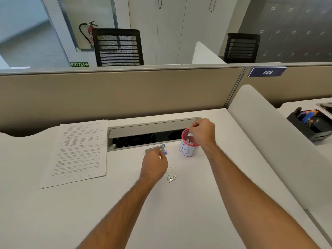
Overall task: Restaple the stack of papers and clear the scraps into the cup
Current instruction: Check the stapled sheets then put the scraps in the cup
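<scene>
Left hand [154, 163] curled, grip unclear; stapler [156, 149] lies left-right; right hand [203, 132] pinches scrap.

Open-plan office: beige desk partition [116, 92], mesh chairs [117, 47], seat plate 009 [267, 72], EXIT sign [79, 64].

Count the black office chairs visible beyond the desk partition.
2. One mesh-backed chair stands behind the partition at left, beside the fire extinguisher; the other chair is farther right. The partition could hide more.
</scene>
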{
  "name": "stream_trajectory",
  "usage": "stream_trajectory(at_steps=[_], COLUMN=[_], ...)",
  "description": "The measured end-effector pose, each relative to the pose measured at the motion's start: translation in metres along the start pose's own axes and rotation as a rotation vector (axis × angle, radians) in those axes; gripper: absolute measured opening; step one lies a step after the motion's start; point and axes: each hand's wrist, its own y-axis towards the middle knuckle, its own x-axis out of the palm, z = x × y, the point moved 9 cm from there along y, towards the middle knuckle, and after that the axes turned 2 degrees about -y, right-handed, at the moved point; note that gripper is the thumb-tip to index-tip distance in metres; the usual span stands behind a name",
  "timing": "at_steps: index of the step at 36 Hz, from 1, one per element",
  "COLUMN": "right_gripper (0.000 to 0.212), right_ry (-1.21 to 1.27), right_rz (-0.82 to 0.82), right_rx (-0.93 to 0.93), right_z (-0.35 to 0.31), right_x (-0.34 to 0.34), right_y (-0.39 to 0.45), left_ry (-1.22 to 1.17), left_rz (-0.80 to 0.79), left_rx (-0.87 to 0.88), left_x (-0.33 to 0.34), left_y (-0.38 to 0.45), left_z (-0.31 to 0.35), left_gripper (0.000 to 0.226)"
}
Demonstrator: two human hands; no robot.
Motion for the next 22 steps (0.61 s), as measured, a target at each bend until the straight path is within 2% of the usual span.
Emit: stream_trajectory(at_steps=[4,11,22], right_gripper=[0.012,0.007,0.023], right_ry=[-0.127,-0.191,-0.161], right_rz=[0.007,0.034,0.098], right_rx=[-0.045,-0.056,-0.083], right_z=[0.000,0.006,0.001], right_x=[0.009,0.012,-0.001], right_y=[0.010,0.016,0.008], left_ry=[-0.016,0.011,0.006], left_rz=[-0.001,-0.033,-0.070], left_rx=[-0.001,-0.056,-0.117], left_x=[0.003,0.005,0.015], left_y=[0.006,0.009,0.006], left_z=[0.000,-0.012,-0.032], left_gripper=[0.026,0.026,0.032])
